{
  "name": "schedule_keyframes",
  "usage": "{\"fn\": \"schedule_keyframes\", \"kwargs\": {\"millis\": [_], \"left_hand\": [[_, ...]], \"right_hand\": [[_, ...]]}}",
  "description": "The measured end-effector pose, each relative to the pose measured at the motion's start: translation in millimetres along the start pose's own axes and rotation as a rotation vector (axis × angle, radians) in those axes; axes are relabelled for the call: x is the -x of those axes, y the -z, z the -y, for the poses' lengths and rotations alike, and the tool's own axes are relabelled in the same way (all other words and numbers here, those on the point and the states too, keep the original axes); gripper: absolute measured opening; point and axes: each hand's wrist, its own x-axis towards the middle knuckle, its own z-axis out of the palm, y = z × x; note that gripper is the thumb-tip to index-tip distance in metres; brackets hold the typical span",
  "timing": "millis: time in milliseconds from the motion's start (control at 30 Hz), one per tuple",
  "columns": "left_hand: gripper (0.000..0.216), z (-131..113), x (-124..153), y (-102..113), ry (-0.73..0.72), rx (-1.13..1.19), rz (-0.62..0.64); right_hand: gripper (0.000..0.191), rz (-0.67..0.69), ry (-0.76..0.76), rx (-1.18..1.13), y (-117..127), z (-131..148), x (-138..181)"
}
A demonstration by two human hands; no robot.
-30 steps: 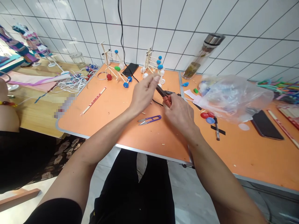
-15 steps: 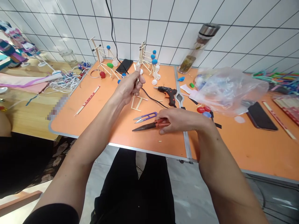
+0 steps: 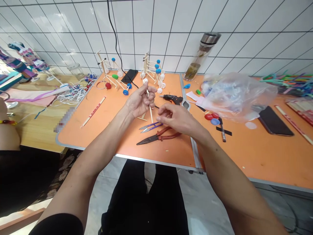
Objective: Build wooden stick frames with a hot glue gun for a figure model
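My left hand (image 3: 140, 101) is raised above the orange table (image 3: 117, 130), fingers curled round a thin wooden stick (image 3: 149, 106) that points down. My right hand (image 3: 176, 119) hovers just right of it with loosely bent fingers and nothing in them, its fingertips close to the stick's lower end. Red-handled pliers (image 3: 157, 136) lie on the table under my right hand, beside small purple snips (image 3: 151, 126). A small frame of glued sticks (image 3: 143, 117) lies partly hidden behind my left hand.
A black glue gun (image 3: 172, 98) lies behind my hands with its cable. Two stick models with coloured caps (image 3: 114, 78) (image 3: 153, 70) stand at the back, near a phone (image 3: 129, 76) and a bottle (image 3: 197, 58). A plastic bag (image 3: 236, 96), loose caps and another phone (image 3: 275, 120) lie right. Another person sits left.
My right hand has set the red-handled pliers down on the table and let go, then lifted toward the stick. My left hand has kept the stick and lowered it.
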Motion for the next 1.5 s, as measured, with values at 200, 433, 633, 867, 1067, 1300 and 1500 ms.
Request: {"fn": "schedule_keyframes", "kwargs": {"millis": [200,433,633,867,1067,1300,1500], "left_hand": [[0.054,19.5,-0.4,-11.2,-0.002,0.141,0.040],[0.041,12.8,-8.6,0.2,-0.102,0.026,-0.147],[0.028,3.6,-14.1,21.5,-0.259,-0.259,-0.313],[0.050,25.6,-5.7,9.7,-0.257,-0.637,0.059],[0.061,30.5,3.5,0.3,-0.224,-0.826,0.217],[0.063,34.0,5.7,-3.5,-0.228,-0.927,0.289],[0.047,36.2,3.2,0.1,-0.396,-1.005,0.173]], "right_hand": [[0.031,-0.271,-0.048,-0.170,-28.2,-1.4,-12.5],[0.018,-0.212,-0.050,-0.305,-29.3,-13.5,-19.3],[0.029,-0.288,-0.063,-0.277,-23.1,-18.6,-22.7],[0.017,-0.434,-0.022,-0.485,-9.0,-15.5,-25.2],[0.011,-0.437,0.018,-0.527,-0.1,-10.2,-23.0],[0.023,-0.436,0.018,-0.364,-0.8,-12.2,-24.3],[0.021,-0.491,0.022,-0.221,-3.5,-19.0,-27.7]]}}
